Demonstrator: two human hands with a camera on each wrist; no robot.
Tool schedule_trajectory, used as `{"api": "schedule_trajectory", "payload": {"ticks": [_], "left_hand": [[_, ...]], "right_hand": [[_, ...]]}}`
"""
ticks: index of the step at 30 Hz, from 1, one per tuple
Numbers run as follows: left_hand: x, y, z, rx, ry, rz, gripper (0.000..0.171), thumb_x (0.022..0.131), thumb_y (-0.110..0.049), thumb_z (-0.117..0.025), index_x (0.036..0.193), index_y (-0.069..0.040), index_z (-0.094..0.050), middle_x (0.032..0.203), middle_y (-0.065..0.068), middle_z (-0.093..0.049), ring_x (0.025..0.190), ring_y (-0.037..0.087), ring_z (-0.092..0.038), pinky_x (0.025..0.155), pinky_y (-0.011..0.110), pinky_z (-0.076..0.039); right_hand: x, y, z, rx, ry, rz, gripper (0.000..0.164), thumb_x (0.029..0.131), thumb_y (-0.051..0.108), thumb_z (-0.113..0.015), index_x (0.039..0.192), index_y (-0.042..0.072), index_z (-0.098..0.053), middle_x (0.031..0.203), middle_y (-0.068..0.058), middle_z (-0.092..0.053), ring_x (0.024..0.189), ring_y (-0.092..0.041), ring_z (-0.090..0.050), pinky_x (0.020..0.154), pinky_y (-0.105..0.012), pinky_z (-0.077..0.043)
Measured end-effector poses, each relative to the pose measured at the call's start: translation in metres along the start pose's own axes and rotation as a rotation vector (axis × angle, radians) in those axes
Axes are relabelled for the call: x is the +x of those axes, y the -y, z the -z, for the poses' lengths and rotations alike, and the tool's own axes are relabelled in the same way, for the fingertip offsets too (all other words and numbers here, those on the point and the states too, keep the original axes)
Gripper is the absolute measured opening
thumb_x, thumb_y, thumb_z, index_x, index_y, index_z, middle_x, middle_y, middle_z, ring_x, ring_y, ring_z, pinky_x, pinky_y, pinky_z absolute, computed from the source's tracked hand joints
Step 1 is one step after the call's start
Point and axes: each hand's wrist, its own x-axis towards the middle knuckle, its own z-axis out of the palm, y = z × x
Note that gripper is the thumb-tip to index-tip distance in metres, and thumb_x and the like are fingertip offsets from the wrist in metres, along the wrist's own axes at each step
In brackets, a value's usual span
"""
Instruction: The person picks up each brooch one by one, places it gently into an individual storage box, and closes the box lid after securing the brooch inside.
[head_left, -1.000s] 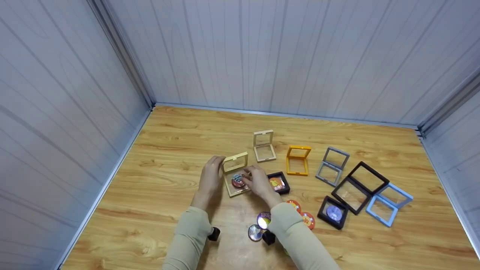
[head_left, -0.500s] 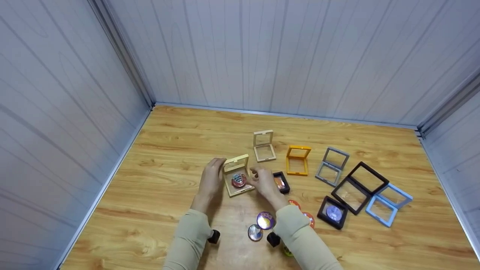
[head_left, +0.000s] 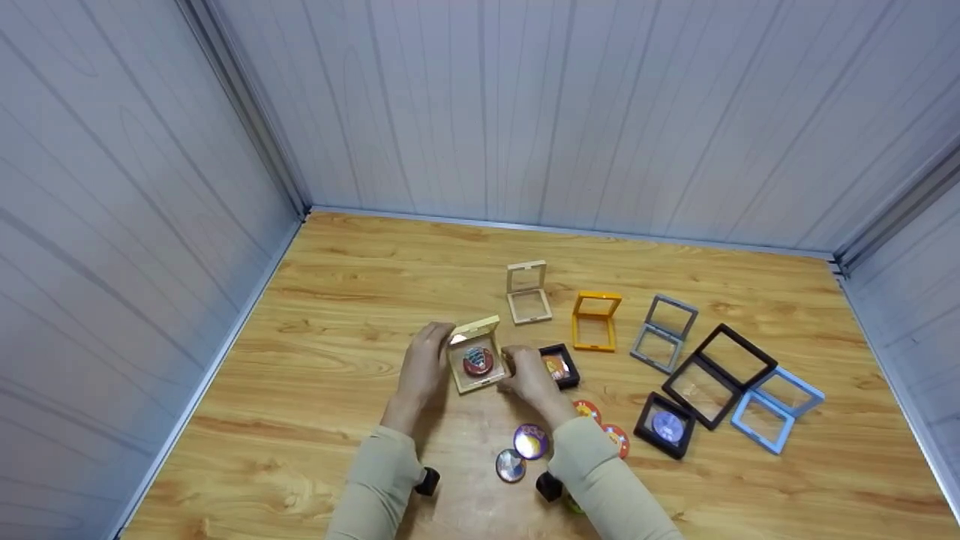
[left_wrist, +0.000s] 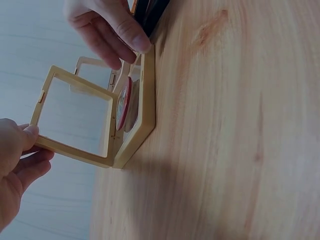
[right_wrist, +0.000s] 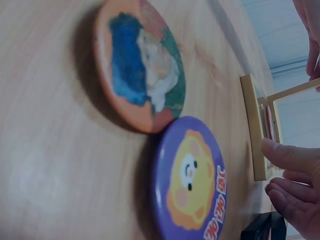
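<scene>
A pale yellow hinged display case (head_left: 478, 385) sits on the wooden table with its lid tilted up. Flat inside its base lies a round red-rimmed button badge (head_left: 478, 361). My left hand (head_left: 426, 360) pinches the lid's free edge between thumb and fingers, plainest in the left wrist view, where the lid frame (left_wrist: 75, 154) stands out from the base. On the other side, my right hand (head_left: 531, 375) holds the base near its front right corner. Its thumb presses the front edge in the right wrist view, with the fingers (right_wrist: 295, 192) bent alongside.
Beside the right hand is a black case (head_left: 571, 369) with an orange badge. Open beige (head_left: 532, 320), orange (head_left: 595, 347), grey (head_left: 664, 331), black (head_left: 721, 371) and light blue (head_left: 756, 438) cases stand behind and right. Loose badges, including a purple one (head_left: 531, 441), lie near the right forearm.
My right hand has left the badge and moved to the right edge of the yellow case. The lid, in my left hand, has tipped lower toward the base.
</scene>
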Motion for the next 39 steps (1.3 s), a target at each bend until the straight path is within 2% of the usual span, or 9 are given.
{"api": "schedule_trajectory", "payload": {"ticks": [4,11,21,26,31,39], "left_hand": [[-0.004,-0.001,-0.001,0.006,-0.003,-0.016,0.018,0.081,0.007,-0.056,0.097,0.005,-0.061,0.092,0.014,-0.06,0.089,0.027,-0.057,0.083,0.035,-0.046],[-0.01,-0.002,0.0,0.014,0.011,-0.034,0.018,0.08,0.007,-0.056,0.096,0.004,-0.062,0.093,0.013,-0.06,0.089,0.026,-0.057,0.082,0.035,-0.046],[-0.023,-0.006,-0.002,0.032,0.038,-0.07,0.016,0.078,0.005,-0.059,0.094,0.004,-0.062,0.093,0.012,-0.059,0.088,0.025,-0.057,0.08,0.032,-0.047],[-0.03,-0.007,-0.005,0.061,0.053,-0.101,0.016,0.075,0.006,-0.063,0.091,0.005,-0.062,0.091,0.012,-0.059,0.086,0.025,-0.057,0.077,0.033,-0.048],[-0.035,-0.008,-0.006,0.091,0.094,-0.088,0.016,0.075,0.004,-0.065,0.09,0.005,-0.063,0.09,0.011,-0.059,0.086,0.025,-0.057,0.076,0.034,-0.048],[-0.037,-0.008,-0.007,0.118,0.121,-0.082,0.015,0.074,0.001,-0.066,0.089,0.004,-0.064,0.09,0.011,-0.058,0.086,0.024,-0.057,0.077,0.033,-0.048]], "right_hand": [[-0.002,-0.001,-0.001,-0.016,0.002,-0.004,0.043,0.061,-0.008,-0.068,0.102,-0.012,-0.056,0.082,-0.017,-0.06,0.078,-0.029,-0.057,0.073,-0.038,-0.048],[-0.003,-0.002,-0.002,-0.029,-0.005,-0.02,0.039,0.068,-0.008,-0.065,0.106,-0.012,-0.054,0.083,-0.017,-0.062,0.076,-0.025,-0.059,0.071,-0.035,-0.049],[-0.004,-0.003,0.0,-0.017,0.011,-0.05,0.038,0.07,-0.006,-0.064,0.106,-0.011,-0.055,0.085,-0.015,-0.063,0.079,-0.025,-0.06,0.074,-0.035,-0.049],[-0.004,-0.003,0.001,-0.039,0.001,-0.036,0.026,0.069,-0.006,-0.065,0.094,-0.008,-0.059,0.076,-0.011,-0.062,0.07,-0.02,-0.057,0.064,-0.032,-0.048],[-0.005,-0.004,0.001,-0.036,-0.016,-0.013,0.011,0.068,-0.007,-0.064,0.077,-0.002,-0.058,0.066,-0.007,-0.058,0.059,-0.013,-0.048,0.053,-0.027,-0.043],[-0.004,-0.004,0.001,-0.021,-0.009,-0.02,0.01,0.07,-0.006,-0.061,0.077,0.0,-0.058,0.065,-0.006,-0.057,0.059,-0.013,-0.048,0.053,-0.027,-0.044]]}}
